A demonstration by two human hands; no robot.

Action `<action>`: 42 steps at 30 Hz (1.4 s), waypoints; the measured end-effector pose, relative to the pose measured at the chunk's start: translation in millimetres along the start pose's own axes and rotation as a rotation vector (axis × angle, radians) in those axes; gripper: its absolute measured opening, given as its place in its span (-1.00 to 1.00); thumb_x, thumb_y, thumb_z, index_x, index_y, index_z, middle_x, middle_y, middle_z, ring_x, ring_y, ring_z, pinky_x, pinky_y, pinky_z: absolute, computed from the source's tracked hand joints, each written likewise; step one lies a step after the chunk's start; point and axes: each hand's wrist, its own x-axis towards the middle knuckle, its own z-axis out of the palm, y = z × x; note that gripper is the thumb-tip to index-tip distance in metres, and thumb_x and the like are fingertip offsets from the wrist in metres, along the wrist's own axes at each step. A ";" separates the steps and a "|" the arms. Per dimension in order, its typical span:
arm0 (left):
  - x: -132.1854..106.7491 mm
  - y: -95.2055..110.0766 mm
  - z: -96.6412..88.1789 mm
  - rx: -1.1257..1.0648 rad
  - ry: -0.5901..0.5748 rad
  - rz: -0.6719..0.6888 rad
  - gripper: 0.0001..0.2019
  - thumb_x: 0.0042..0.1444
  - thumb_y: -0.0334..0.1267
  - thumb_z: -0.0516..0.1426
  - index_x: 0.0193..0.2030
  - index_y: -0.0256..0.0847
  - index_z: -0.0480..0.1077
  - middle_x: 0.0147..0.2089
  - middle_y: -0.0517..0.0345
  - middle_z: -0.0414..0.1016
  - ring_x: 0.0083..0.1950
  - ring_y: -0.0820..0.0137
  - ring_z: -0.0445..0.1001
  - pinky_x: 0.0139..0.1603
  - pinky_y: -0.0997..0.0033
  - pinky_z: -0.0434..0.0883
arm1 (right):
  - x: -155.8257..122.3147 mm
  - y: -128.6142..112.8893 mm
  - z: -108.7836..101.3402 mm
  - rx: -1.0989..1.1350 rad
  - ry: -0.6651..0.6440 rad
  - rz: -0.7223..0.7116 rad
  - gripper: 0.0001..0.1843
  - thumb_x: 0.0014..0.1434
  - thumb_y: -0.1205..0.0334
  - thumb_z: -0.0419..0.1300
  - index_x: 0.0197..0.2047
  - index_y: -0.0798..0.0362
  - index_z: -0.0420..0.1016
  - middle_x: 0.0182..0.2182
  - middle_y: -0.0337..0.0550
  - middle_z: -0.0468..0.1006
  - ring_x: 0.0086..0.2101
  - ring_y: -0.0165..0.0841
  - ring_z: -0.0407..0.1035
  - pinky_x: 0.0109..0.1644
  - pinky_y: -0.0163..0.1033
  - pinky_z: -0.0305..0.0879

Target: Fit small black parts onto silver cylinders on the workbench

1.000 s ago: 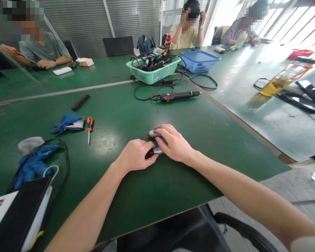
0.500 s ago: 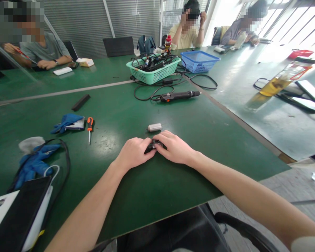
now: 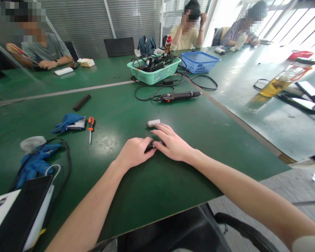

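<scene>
My left hand is closed around a small black part just above the green table, its thumb and fingers pinching it. Fingers mostly cover the part, so its kind is unclear. My right hand has its fingers stretched out and apart; the thumb is by the right end of the black part. Beyond the right fingertips lies a small silver cylinder, like a little motor, on its side. The fingers are very close to it; whether they touch it I cannot tell.
An electric screwdriver with a cable lies ahead, before a green basket of tools and a blue basket. To the left are an orange screwdriver, blue gloves, a black bar and a phone. People sit across.
My right hand's fingers have opened and stretched forward from the black part towards the silver cylinder. The cylinder has shifted slightly away and to the left. My left hand stays on the black part.
</scene>
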 end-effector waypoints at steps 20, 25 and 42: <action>-1.6 -3.2 -0.6 0.008 -0.001 0.013 -0.77 0.33 -0.08 0.07 -0.23 -0.20 0.34 -0.32 0.11 0.53 -0.37 0.35 0.49 -0.35 0.36 0.31 | 4.6 -1.2 0.7 -0.103 -0.004 0.022 -0.45 0.39 0.03 0.06 0.32 0.16 0.29 0.28 0.18 0.32 0.39 0.03 0.00 0.44 0.24 0.03; -1.7 -3.8 0.2 -0.008 0.014 0.019 -0.78 0.33 -0.08 0.07 -0.20 -0.20 0.35 -0.31 0.12 0.54 -0.36 0.35 0.50 -0.34 0.38 0.32 | 3.6 -3.0 -1.8 -0.047 0.017 0.011 -0.50 0.41 0.07 0.03 0.32 0.10 0.30 0.28 0.16 0.33 0.38 0.03 0.02 0.41 0.27 0.10; -1.3 -3.4 -0.5 -0.017 0.006 0.017 -0.77 0.34 -0.08 0.06 -0.17 -0.20 0.38 -0.30 0.11 0.54 -0.36 0.35 0.50 -0.34 0.38 0.30 | 2.4 1.5 -1.5 -0.061 0.016 0.020 -0.52 0.41 0.09 0.05 0.29 0.15 0.32 0.28 0.17 0.33 0.39 -0.01 0.02 0.43 0.22 0.09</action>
